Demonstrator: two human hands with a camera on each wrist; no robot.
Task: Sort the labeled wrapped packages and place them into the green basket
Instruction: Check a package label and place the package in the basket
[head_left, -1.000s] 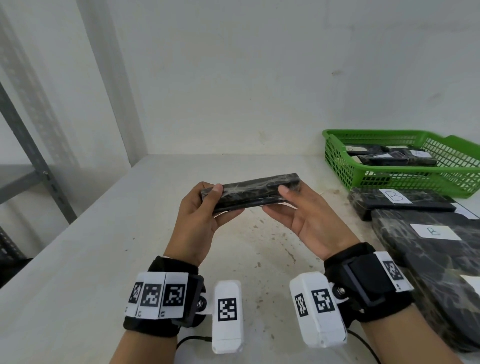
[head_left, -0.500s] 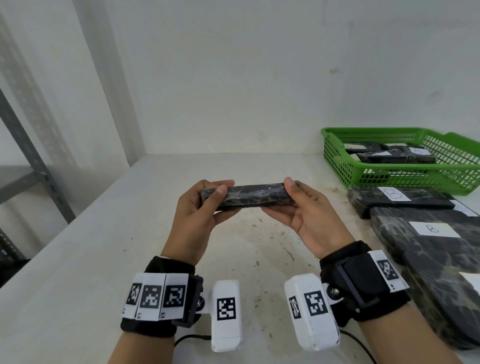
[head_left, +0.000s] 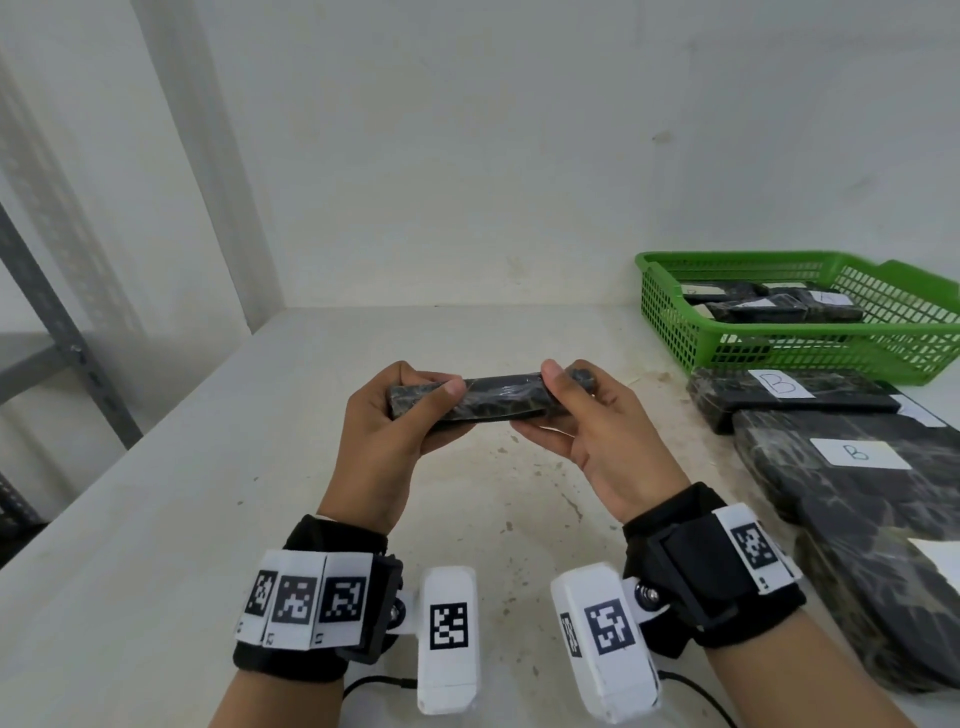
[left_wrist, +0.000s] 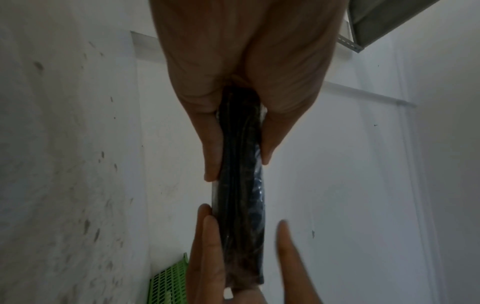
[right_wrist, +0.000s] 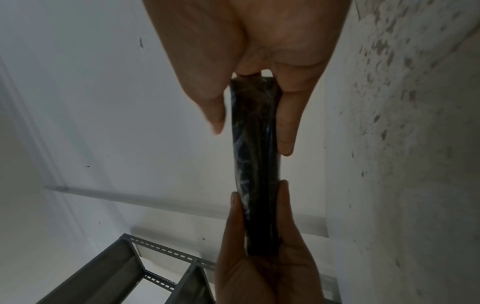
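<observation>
A slim dark wrapped package (head_left: 493, 400) hangs above the white table, held edge-on between both hands. My left hand (head_left: 410, 405) pinches its left end with thumb on the near side, and my right hand (head_left: 563, 395) pinches its right end. No label shows on the package's visible edge. Both wrist views look along the package (left_wrist: 240, 185) (right_wrist: 257, 164) from end to end, thumb and fingers on either flat side. The green basket (head_left: 670, 306) stands at the back right with several labeled dark packages inside.
Two packages labeled B (head_left: 795, 392) (head_left: 857, 467) lie on the table in front of the basket, with another dark package (head_left: 883, 587) nearer at the right edge. A grey metal rack (head_left: 62, 343) stands at the left. White walls close the back and left.
Both hands have turned the package so its thin edge faces me, and the right thumb has shifted over its top edge. The package stays at about the same place above the table.
</observation>
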